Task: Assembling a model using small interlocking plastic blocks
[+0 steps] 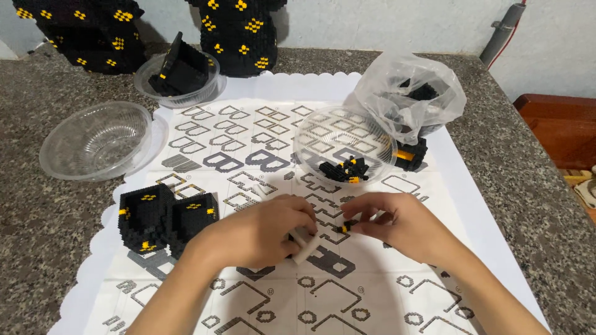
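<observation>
Just below the brick bowl (344, 146), the right hand (403, 226) is pinching a tiny black-and-yellow piece (346, 227) while the left hand (264, 232) is gripping a white tool (305, 243); the piece risks slipping onto the patterned sheet (261, 155) and being overlooked.

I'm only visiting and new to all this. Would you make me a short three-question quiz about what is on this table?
1. True or false: the clear bowl at the left edge has bricks in it.
2. What does the right hand pinch at its fingertips?
A. a small black and yellow brick piece
B. a spoon
C. a plastic bag
3. What lies under both hands and the bowls on the stone counter?

Key
1. False; it is empty.
2. A; the left hand grips a white tool beside it.
3. A printed instruction sheet of brick diagrams.
</observation>
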